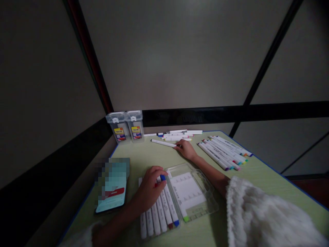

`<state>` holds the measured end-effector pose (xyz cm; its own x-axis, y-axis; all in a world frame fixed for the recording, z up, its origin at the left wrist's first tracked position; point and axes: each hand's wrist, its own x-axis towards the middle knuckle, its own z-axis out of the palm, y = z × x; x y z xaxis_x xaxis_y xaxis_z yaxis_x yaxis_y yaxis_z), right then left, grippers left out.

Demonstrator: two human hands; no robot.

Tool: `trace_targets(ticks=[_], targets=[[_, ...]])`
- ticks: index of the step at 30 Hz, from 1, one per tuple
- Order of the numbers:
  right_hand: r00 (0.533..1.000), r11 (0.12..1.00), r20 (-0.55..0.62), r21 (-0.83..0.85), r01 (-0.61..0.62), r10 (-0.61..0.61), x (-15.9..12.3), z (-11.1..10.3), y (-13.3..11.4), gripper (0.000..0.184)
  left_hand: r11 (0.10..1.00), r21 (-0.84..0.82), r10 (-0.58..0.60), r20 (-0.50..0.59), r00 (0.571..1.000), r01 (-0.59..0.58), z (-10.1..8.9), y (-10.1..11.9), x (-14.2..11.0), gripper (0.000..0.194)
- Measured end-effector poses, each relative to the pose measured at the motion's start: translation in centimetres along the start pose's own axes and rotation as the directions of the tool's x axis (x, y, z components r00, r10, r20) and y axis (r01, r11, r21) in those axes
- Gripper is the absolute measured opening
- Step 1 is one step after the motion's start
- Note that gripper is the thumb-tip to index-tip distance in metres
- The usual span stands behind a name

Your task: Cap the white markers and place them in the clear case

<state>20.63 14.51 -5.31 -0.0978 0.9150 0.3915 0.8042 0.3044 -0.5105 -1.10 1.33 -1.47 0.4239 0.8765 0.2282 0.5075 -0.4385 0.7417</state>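
Marker (163, 142) extends leftward over the far surface (138, 154), long axis roughly crosswise, from the fingers of the nearer right hand (187, 150), clamped on its right end, the left hand's (151, 189) parted over cased markers (156, 219).

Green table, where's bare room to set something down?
Bare: between phone and right hand, in front of the plastic boxes; also between the marker row and right sleeve. Crowded: the back, with loose markers, and the front middle, with the open case and left hand.
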Motion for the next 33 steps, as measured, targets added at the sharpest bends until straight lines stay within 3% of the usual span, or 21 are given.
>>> trace_targets(ticks=[7, 15, 21, 28, 31, 33], targets=[[0.999, 0.984, -0.021, 0.179, -0.023, 0.028, -0.7, -0.3, 0.0, 0.025, 0.999, -0.035, 0.007, -0.044, 0.999, -0.009, 0.1, -0.4, 0.3, 0.021], [0.992, 0.916, -0.061, 0.392, -0.080, 0.113, -3.3, -2.1, 0.0, 0.032, 0.997, -0.077, -0.004, -0.037, 0.999, 0.001, -0.2, -0.1, 0.2, 0.020], [0.986, 0.838, -0.012, 0.529, -0.137, 0.168, -5.9, -4.0, -0.6, 0.032, 0.993, -0.119, -0.025, -0.040, 0.999, 0.020, -0.5, -0.1, 0.6, 0.020], [0.976, 0.762, 0.061, 0.615, -0.202, 0.210, -9.4, -6.8, -1.8, 0.030, 0.974, -0.191, -0.131, -0.050, 0.990, 0.119, -0.8, 0.4, 0.8, 0.020], [0.966, 0.661, 0.070, 0.717, -0.222, 0.248, -10.2, -7.7, -1.9, 0.025, 0.949, -0.256, -0.205, -0.064, 0.977, 0.182, -0.6, 0.2, 0.8, 0.021], [0.963, 0.621, 0.052, 0.755, -0.211, 0.264, -10.2, -7.8, -1.8, 0.025, 0.933, -0.322, -0.208, -0.114, 0.972, 0.162, -0.5, -0.2, 0.9, 0.021]])
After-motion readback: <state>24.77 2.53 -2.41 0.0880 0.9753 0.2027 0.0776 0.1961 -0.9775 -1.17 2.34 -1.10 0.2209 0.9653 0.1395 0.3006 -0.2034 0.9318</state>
